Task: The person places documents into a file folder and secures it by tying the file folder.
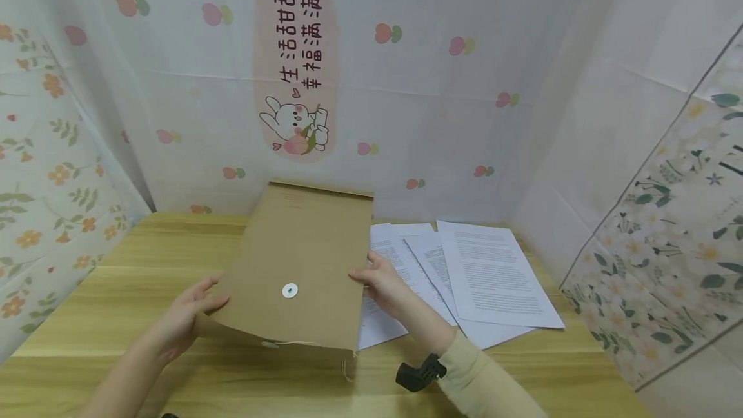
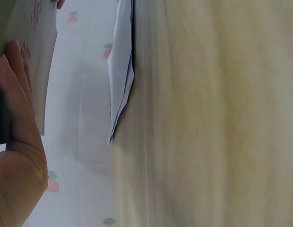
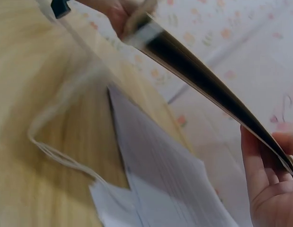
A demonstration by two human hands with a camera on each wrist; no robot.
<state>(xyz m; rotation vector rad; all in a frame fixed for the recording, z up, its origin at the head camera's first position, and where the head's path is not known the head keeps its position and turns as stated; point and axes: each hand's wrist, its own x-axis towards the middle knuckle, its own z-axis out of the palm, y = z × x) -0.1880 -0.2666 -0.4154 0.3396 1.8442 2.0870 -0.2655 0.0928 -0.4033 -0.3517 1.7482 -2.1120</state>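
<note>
A brown kraft-paper document envelope (image 1: 302,244) is held up over the table, its near edge raised. On its face is a round white button (image 1: 289,290). My left hand (image 1: 184,318) grips the near left corner, thumb on top. At the right edge, my right hand (image 1: 383,281) pinches it between thumb and fingers. In the right wrist view the envelope (image 3: 203,82) is edge-on, with a dark slit along its mouth. A white string (image 3: 61,158) dangles below it, blurred. The left wrist view shows red lettering on the envelope's underside (image 2: 39,61). Its contents are hidden.
Loose printed sheets (image 1: 499,276) lie overlapping on the right of the wooden table (image 1: 116,295), some partly behind the envelope and right arm. Patterned cloth (image 1: 441,115) hangs at the back and both sides. A black band (image 1: 419,374) is around the right wrist.
</note>
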